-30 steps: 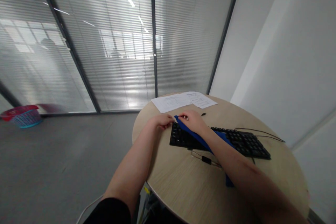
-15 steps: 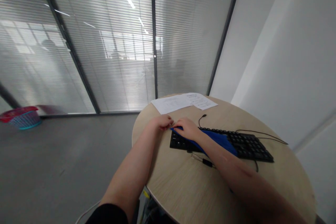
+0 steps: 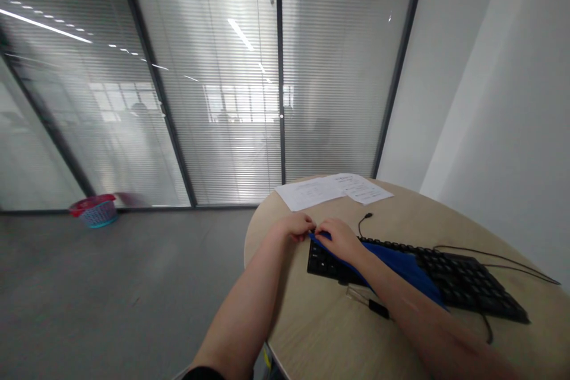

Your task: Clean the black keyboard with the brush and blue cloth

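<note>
A black keyboard (image 3: 454,279) lies across the round table, with a blue cloth (image 3: 409,267) draped over its middle and left part. My right hand (image 3: 341,238) is closed on the cloth's left end, over the keyboard's far left corner. My left hand (image 3: 296,227) is right beside it at that same corner, its fingers curled together. What the left fingertips hold, if anything, is hidden. My right forearm passes over the cloth and hides part of the keyboard.
A pen (image 3: 378,309) with a black end lies in front of the keyboard, partly under my right forearm. Printed sheets (image 3: 312,192) rest at the table's far edge. Thin black cables (image 3: 507,255) run behind the keyboard. A red and blue basket (image 3: 98,214) stands on the floor.
The view has tilted up and turned left, so everything appears lower and farther right. Both hands stay at the keyboard's left corner, the right one still on the cloth.
</note>
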`<action>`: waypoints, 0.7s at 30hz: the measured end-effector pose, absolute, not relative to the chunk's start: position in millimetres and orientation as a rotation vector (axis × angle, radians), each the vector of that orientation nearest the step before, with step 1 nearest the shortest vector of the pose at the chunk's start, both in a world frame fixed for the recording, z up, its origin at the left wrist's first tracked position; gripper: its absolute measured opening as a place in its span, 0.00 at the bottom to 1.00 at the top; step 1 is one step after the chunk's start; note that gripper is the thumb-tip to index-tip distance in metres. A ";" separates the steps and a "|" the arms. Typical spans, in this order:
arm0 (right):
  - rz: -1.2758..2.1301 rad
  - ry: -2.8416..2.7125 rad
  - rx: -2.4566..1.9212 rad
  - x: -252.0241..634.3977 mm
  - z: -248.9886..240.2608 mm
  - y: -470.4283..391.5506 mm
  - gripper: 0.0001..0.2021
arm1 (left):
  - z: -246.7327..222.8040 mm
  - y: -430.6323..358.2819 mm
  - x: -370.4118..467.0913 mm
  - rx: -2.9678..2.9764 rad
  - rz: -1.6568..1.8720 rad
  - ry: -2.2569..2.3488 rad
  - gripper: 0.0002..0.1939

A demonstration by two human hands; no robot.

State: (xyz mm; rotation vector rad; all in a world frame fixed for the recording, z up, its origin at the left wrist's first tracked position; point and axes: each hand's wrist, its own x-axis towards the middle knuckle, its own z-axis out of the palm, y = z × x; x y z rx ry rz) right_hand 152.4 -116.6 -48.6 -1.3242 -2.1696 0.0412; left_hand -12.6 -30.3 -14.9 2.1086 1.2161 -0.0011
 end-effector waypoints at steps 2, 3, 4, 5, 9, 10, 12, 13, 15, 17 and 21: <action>0.041 -2.187 -1.288 152.2 -48.2 -118.6 0.05 | -15.6 -31.0 -13.2 2.104 0.005 1.216 0.11; 0.039 -2.193 -1.275 152.0 -48.0 -119.7 0.06 | -16.0 -31.3 -13.6 2.102 0.007 1.215 0.11; 0.035 -2.195 -1.267 151.8 -47.9 -120.6 0.06 | -16.5 -31.4 -13.9 2.101 0.010 1.215 0.11; 0.032 -2.195 -1.263 151.6 -48.0 -121.4 0.06 | -17.1 -31.4 -14.2 2.100 0.012 1.213 0.12; 0.018 -2.205 -1.272 150.6 -48.7 -122.1 0.07 | -19.0 -31.1 -14.8 2.095 0.008 1.220 0.12; 0.012 -2.206 -1.278 150.4 -49.0 -121.7 0.07 | -19.3 -31.0 -14.7 2.095 0.007 1.225 0.12; -0.003 -2.201 -1.293 150.1 -49.7 -120.5 0.08 | -19.7 -30.7 -14.3 2.094 0.009 1.235 0.12; -0.009 -2.198 -1.301 149.9 -50.2 -119.8 0.08 | -19.8 -30.6 -14.1 2.093 0.012 1.238 0.12; -0.018 -2.194 -1.316 149.8 -51.0 -118.3 0.09 | -20.0 -30.1 -13.8 2.090 0.015 1.238 0.11; -0.021 -2.193 -1.323 150.0 -51.3 -117.3 0.10 | -20.3 -29.3 -13.8 2.088 0.013 1.236 0.11; 0.016 -2.226 -1.264 151.4 -49.8 -117.8 0.09 | -20.7 -27.8 -13.8 2.090 0.002 1.229 0.11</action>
